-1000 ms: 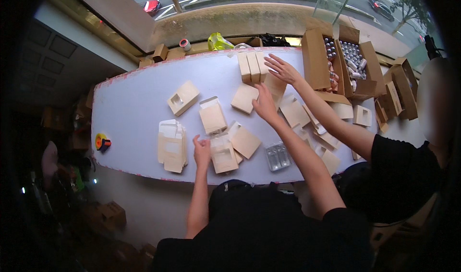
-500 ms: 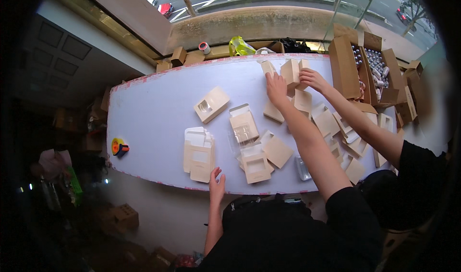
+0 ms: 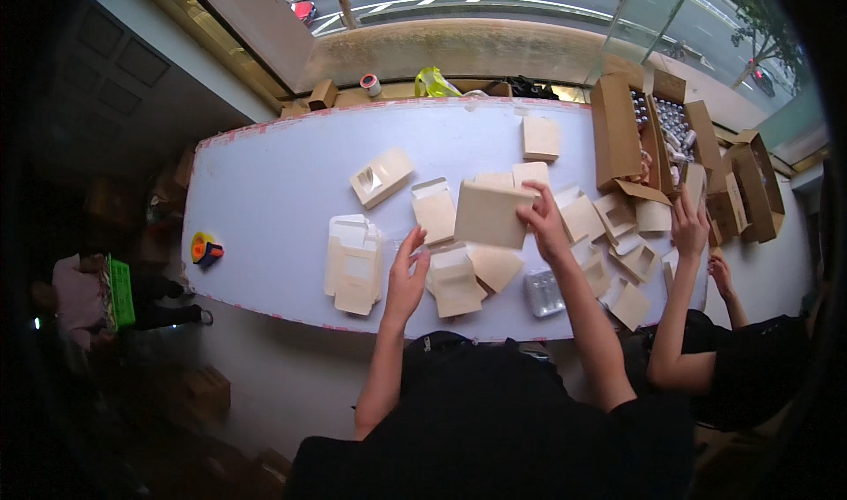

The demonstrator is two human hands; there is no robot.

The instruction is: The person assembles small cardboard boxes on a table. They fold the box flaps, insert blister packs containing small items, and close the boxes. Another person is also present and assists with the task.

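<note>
My right hand [image 3: 545,225] grips the right end of a cream cardboard box [image 3: 490,214], held tilted above the table's middle. To its left my left hand [image 3: 407,278] is raised, fingers apart and holding nothing. Below and between them lie a cream carton with an open flap [image 3: 434,216] and a window carton [image 3: 457,294]. Flattened cartons [image 3: 355,279] are stacked left of my left hand. A cream box with a cut-out window [image 3: 381,179] rests farther back. Clear plastic trays [image 3: 544,294] sit near the front edge, beside my right forearm.
At right a co-worker's hand [image 3: 690,224] holds a cream box [image 3: 694,182]. Cardboard cartons of small bottles [image 3: 672,121] stand at the back right. A closed cream box [image 3: 540,138] sits far back. A tape dispenser [image 3: 206,250] lies at the table's left end. Another person carries a green basket [image 3: 122,293].
My right hand has come back from the far side with a cream box. My left hand has risen from the front edge. The co-worker's arm has withdrawn to the right.
</note>
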